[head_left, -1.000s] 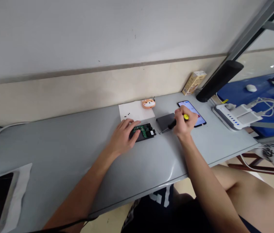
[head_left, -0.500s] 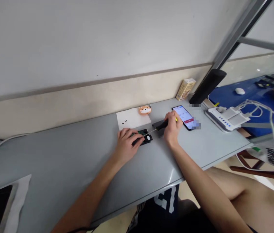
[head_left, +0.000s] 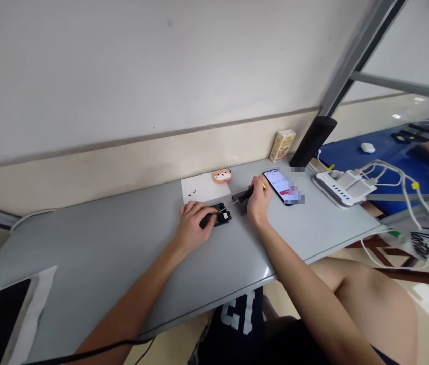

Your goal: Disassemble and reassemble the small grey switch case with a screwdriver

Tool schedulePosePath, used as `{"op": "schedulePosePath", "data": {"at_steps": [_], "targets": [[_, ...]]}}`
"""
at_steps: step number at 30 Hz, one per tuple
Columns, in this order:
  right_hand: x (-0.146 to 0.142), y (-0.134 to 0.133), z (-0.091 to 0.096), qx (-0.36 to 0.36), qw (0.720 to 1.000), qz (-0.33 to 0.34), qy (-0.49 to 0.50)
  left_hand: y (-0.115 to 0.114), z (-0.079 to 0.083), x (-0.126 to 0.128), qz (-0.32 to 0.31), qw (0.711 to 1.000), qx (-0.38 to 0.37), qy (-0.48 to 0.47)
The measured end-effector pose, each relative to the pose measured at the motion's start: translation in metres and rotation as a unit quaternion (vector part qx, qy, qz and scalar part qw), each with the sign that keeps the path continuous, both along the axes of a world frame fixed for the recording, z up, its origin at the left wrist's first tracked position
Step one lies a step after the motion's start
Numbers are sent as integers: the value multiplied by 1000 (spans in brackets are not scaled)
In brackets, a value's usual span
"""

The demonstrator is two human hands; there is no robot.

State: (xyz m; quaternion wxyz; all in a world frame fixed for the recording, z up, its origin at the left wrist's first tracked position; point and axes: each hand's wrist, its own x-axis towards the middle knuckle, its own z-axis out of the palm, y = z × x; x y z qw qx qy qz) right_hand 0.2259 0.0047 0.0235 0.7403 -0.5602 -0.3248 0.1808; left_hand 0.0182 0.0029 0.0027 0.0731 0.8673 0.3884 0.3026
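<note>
A small black device with a green circuit board (head_left: 225, 216) lies on the grey desk. My left hand (head_left: 190, 226) is closed around its left end, fingers and thumb pinching it down. My right hand (head_left: 258, 204) grips a screwdriver (head_left: 245, 195) by its black handle, the thin shaft pointing left. The screwdriver's tip reaches the board near my left fingertips; exactly what it touches is too small to tell. A dark flat block (head_left: 242, 207) lies under the handle. Behind the device, several tiny dark screws (head_left: 192, 193) rest on white paper (head_left: 209, 191).
An orange animal-faced case (head_left: 222, 176) sits at the paper's back edge. To the right are a lit phone (head_left: 275, 178), a small carton (head_left: 283, 145), a black cylinder (head_left: 313, 142) and a white power strip (head_left: 342, 190) with cables. A dark-screened tablet (head_left: 3, 314) lies front left.
The view has shifted, so the desk items appear further left. My left fingers have drawn together slightly on the device. The screwdriver stays in my right hand, tip at the board.
</note>
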Motion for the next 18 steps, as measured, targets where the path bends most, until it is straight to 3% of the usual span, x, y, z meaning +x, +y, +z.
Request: {"op": "schedulePosePath", "data": {"at_steps": [11,18], "targets": [[20,-1,5,33,997,-65,-38,-9,6,15,-2,1000,-5,19],[16,0,3,-2,999,-8,-40,-8,2,26,0,999,-18,34]]}}
